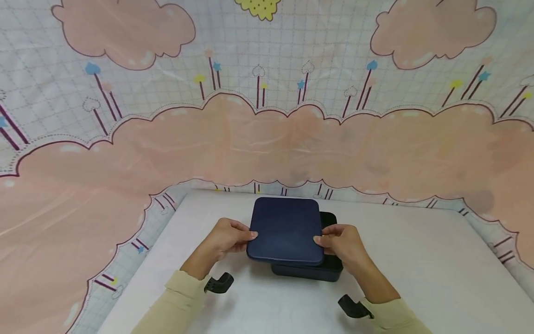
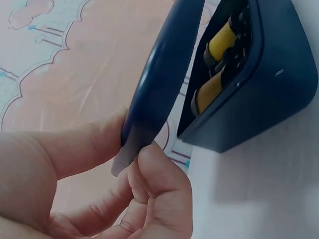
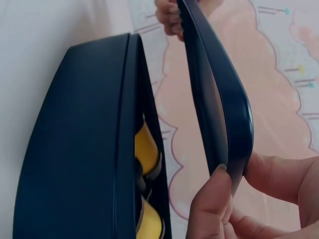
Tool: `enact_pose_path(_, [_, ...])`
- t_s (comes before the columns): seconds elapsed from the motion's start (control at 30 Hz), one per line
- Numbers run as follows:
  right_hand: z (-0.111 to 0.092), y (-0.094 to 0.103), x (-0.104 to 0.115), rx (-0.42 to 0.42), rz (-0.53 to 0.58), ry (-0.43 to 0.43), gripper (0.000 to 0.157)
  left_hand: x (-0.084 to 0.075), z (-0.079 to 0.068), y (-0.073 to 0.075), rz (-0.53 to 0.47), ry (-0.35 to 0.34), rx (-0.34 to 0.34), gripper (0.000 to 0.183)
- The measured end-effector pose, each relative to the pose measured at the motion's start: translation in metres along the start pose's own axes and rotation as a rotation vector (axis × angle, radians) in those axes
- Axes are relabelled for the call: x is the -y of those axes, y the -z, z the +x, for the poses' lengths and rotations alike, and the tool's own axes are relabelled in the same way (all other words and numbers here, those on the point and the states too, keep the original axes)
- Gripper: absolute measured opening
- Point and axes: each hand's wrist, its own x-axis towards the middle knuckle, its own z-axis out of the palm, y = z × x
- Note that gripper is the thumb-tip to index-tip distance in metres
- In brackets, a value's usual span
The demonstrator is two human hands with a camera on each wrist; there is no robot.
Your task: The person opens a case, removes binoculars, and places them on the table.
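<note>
Both hands hold a dark blue lid point(image 1: 285, 229) by its opposite side edges. My left hand point(image 1: 231, 235) pinches the left edge between thumb and fingers, and my right hand point(image 1: 340, 241) pinches the right one. Under the lid stands a dark blue box point(image 1: 306, 272), its right part showing past the lid. Both wrist views show a gap between lid and box. Inside the box lie yellow cylindrical pieces with dark ends, such as this yellow piece point(image 2: 222, 42) in the left wrist view; the lid hides the inside in the head view.
The box stands on a white table point(image 1: 417, 260). Behind and around the table hangs a patterned cloth point(image 1: 267, 144) with pink clouds. A black wrist strap piece point(image 1: 219, 283) juts out by the left sleeve, and another black piece point(image 1: 353, 306) by the right sleeve.
</note>
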Motion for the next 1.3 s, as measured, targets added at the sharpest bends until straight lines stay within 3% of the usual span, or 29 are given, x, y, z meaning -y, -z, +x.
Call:
enact_pose_path(0.4, [0.002, -0.024, 0.012, 0.023, 0.051, 0.045, 0.031, 0.002, -0.003, 0.028, -0.002, -0.002, -0.058, 0.027])
enact_pose_path(1.3, [0.003, -0.084, 0.031, 0.068, 0.073, 0.048, 0.028, 0.01, -0.02, 0.093, 0.054, -0.019, -0.116, 0.04])
